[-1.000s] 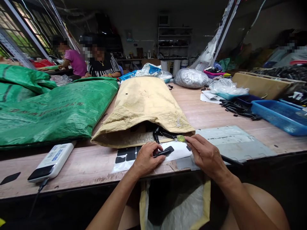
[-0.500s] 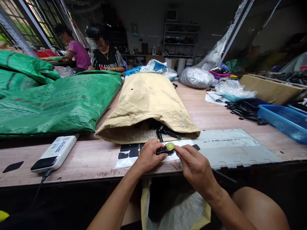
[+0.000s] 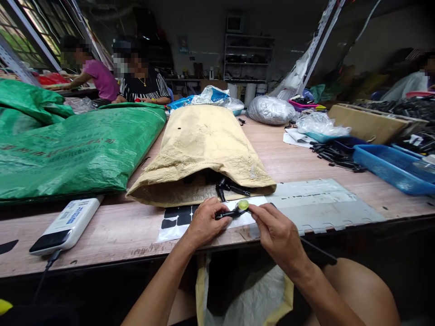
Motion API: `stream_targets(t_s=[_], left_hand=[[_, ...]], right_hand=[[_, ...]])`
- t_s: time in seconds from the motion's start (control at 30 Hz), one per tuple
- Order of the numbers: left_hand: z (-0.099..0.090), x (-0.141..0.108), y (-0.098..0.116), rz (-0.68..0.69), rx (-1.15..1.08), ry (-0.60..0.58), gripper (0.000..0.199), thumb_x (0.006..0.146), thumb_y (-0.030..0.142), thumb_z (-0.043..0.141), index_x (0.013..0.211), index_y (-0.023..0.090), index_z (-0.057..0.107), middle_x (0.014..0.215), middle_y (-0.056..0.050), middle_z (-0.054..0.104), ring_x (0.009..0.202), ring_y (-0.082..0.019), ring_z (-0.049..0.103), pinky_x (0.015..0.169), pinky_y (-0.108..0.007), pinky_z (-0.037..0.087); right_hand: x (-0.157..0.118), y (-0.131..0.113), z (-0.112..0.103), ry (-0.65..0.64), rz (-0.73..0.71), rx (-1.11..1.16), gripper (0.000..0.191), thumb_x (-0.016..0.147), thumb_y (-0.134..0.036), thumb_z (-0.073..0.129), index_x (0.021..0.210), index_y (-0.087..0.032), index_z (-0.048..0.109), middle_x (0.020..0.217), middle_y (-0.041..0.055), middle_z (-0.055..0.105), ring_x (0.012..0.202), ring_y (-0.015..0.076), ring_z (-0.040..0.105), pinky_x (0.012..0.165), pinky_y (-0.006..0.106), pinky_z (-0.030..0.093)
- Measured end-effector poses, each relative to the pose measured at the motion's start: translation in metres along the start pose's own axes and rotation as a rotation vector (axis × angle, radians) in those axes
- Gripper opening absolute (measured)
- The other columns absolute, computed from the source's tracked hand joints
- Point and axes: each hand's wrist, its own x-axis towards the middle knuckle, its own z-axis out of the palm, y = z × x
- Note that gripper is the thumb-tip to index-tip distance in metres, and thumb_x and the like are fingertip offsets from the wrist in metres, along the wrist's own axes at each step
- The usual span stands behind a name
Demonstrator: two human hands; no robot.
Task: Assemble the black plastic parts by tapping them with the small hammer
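My left hand (image 3: 207,221) is closed around a slim black plastic part (image 3: 228,213) above the table's front edge. At the right end of that part sits a small round yellow-green disc (image 3: 243,205), pinched by the fingertips of my right hand (image 3: 277,226). Whether the disc touches the black part I cannot tell. Beneath my hands lies a white sheet with black rounded stickers (image 3: 178,216). Just behind them, more black plastic parts (image 3: 233,187) stick out of the open mouth of a tan woven sack (image 3: 204,145).
A green sack (image 3: 78,154) and a white power bank (image 3: 66,226) with a cable lie left. To the right are a grey board (image 3: 319,201), a blue tray (image 3: 390,167) and loose black parts (image 3: 336,156). An open sack (image 3: 244,294) hangs below the edge. Two people sit at the back left.
The view has turned slightly to the right, so the scene shifts left. The black part now tilts up at its right end, beside the disc. Both hands keep their hold.
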Motion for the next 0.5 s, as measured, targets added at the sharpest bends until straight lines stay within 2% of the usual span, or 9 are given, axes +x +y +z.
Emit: stream_targets(t_s=[0.1, 0.2, 0.37, 0.5], left_hand=[[-0.001, 0.000, 0.002, -0.008, -0.004, -0.012, 0.011, 0.078, 0.022, 0.071, 0.089, 0.021, 0.072, 0.086, -0.002, 0.062, 0.091, -0.022, 0.056, 0.081, -0.032, 0.042], [-0.003, 0.000, 0.002, -0.016, -0.045, -0.008, 0.016, 0.074, 0.016, 0.069, 0.089, 0.021, 0.067, 0.091, -0.001, 0.064, 0.092, -0.021, 0.057, 0.081, -0.031, 0.042], [-0.001, -0.001, -0.001, -0.040, -0.108, 0.002, 0.019, 0.072, 0.013, 0.067, 0.089, 0.021, 0.062, 0.092, 0.001, 0.064, 0.092, -0.020, 0.057, 0.081, -0.030, 0.041], [-0.001, 0.000, -0.002, -0.054, -0.104, -0.009, 0.018, 0.072, 0.014, 0.068, 0.088, 0.021, 0.062, 0.092, 0.001, 0.064, 0.092, -0.020, 0.057, 0.081, -0.030, 0.041]], right_hand=[[0.004, 0.013, -0.010, 0.103, 0.039, -0.033, 0.035, 0.100, -0.019, 0.049, 0.130, -0.028, 0.064, 0.107, 0.0062, 0.071, 0.100, 0.0207, 0.067, 0.090, 0.034, 0.054], [0.008, 0.040, -0.020, 0.150, 0.089, -0.149, 0.029, 0.099, -0.022, 0.052, 0.122, -0.026, 0.069, 0.106, 0.0054, 0.072, 0.100, 0.0214, 0.067, 0.090, 0.035, 0.053], [0.007, 0.092, -0.016, 0.131, 0.127, -0.303, 0.022, 0.095, -0.021, 0.056, 0.108, -0.023, 0.073, 0.099, 0.0048, 0.072, 0.095, 0.0224, 0.065, 0.087, 0.036, 0.050], [0.004, 0.107, -0.009, 0.092, 0.127, -0.319, 0.021, 0.092, -0.022, 0.057, 0.105, -0.024, 0.074, 0.094, 0.0041, 0.072, 0.091, 0.0227, 0.061, 0.085, 0.036, 0.048]])
